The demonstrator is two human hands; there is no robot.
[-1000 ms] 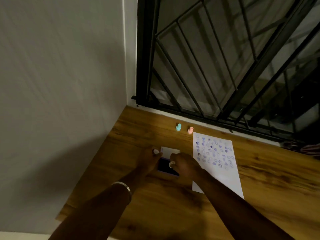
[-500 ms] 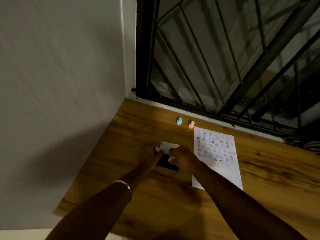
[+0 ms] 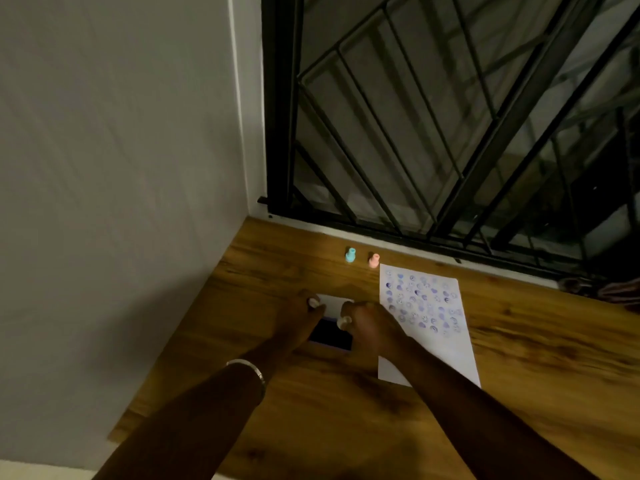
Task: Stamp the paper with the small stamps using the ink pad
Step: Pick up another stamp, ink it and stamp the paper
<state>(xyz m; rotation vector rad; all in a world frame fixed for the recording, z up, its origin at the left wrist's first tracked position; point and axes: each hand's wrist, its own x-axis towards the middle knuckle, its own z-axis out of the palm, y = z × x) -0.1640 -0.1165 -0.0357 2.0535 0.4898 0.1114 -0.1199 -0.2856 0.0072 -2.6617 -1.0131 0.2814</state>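
Note:
A dark ink pad (image 3: pixel 330 335) with its white lid (image 3: pixel 334 304) folded back lies on the wooden table (image 3: pixel 519 375). My left hand (image 3: pixel 300 320) holds a small pale stamp (image 3: pixel 313 302) at the pad's left edge. My right hand (image 3: pixel 372 327) pinches another small pale stamp (image 3: pixel 344 321) and presses it on the pad's right part. Right of the pad lies the white paper (image 3: pixel 427 344), its upper half covered with several purple and blue stamp marks. A teal stamp (image 3: pixel 350 254) and a pink stamp (image 3: pixel 373 260) stand upright beyond the paper's top left corner.
A grey wall (image 3: pixel 121 168) borders the table on the left. A black metal window grille (image 3: pixel 450 133) rises along the far edge. Some dark cloth-like stuff (image 3: pixel 602 289) lies at the far right by the window sill.
The view shifted a little as my head moved. Both hands stay at the ink pad with their stamps; the right stamp remains on the pad.

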